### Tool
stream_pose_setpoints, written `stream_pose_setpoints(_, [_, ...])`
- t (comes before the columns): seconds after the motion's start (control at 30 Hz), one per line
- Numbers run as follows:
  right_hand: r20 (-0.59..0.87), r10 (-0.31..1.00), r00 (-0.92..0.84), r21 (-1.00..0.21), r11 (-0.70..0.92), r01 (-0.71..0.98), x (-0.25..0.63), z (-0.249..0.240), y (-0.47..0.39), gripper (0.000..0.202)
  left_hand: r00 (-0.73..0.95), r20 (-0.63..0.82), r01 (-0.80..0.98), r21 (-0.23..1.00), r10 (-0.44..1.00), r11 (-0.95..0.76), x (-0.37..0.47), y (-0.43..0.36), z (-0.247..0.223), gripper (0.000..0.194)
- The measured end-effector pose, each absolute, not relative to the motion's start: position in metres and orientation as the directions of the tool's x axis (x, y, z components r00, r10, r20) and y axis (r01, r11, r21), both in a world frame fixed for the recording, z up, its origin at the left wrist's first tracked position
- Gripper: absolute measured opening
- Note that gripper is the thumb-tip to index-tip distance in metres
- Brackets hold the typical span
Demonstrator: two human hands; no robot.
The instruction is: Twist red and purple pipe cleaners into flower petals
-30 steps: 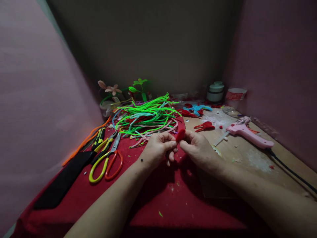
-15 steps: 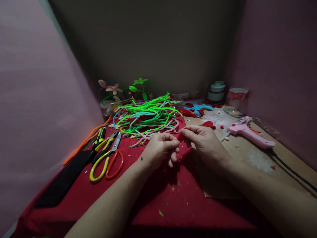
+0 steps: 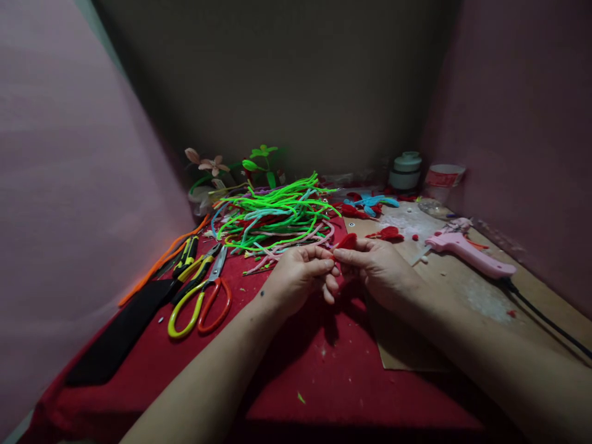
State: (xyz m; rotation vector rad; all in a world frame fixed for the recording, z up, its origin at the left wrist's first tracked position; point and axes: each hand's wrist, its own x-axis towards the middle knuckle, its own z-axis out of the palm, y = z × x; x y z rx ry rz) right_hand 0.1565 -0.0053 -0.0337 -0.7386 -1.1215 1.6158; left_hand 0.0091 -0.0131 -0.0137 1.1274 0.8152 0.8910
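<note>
Between my two hands is a small red fuzzy petal (image 3: 348, 241), apparently bent from pipe cleaner. My left hand (image 3: 303, 270) pinches its lower left end between thumb and forefinger, the other fingers curled below. With thumb and fingers, my right hand (image 3: 377, 265) grips the petal from the right. The fingertips of both hands nearly meet and hide the petal's lower part. Just behind my right hand, another red fuzzy piece (image 3: 389, 234) lies on the brown board (image 3: 416, 345). Beyond my left hand is a heap of green, pink and blue pipe cleaners (image 3: 277, 213).
Scissors (image 3: 213, 302), pliers (image 3: 197, 271) and a black strap-like piece (image 3: 123, 333) lie left on the red cloth (image 3: 296, 370). A pink glue gun (image 3: 476, 251) with a cord rests right. Behind stand fuzzy flowers (image 3: 263, 161), a lidded jar (image 3: 405, 171) and a cup (image 3: 444, 179).
The red petal has turned and now stands up above my fingertips, showing more of its surface. My right hand has rotated and dropped slightly, uncovering more of the red piece behind it.
</note>
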Motion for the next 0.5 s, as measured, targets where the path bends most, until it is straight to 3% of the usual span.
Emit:
stream_pose_setpoints(0.23, [-0.009, 0.950, -0.312, -0.950, -0.106, -0.293, 0.156, -0.030, -0.008, 0.018, 0.336, -0.078, -0.158, 0.978, 0.939, 0.138, 0.013, -0.016, -0.010, 0.023])
stream_pose_setpoints(0.37, [-0.001, 0.912, -0.411, -0.950, -0.129, -0.285, 0.155, -0.024, -0.011, 0.010, 0.384, -0.101, -0.117, 0.981, 0.918, 0.157, 0.012, -0.018, -0.005, 0.024])
stream_pose_setpoints(0.5, [-0.028, 0.924, -0.381, -0.959, -0.133, -0.251, 0.153, -0.018, -0.014, 0.009, 0.411, -0.129, -0.054, 0.985, 0.902, 0.166, 0.009, -0.017, -0.003, 0.021])
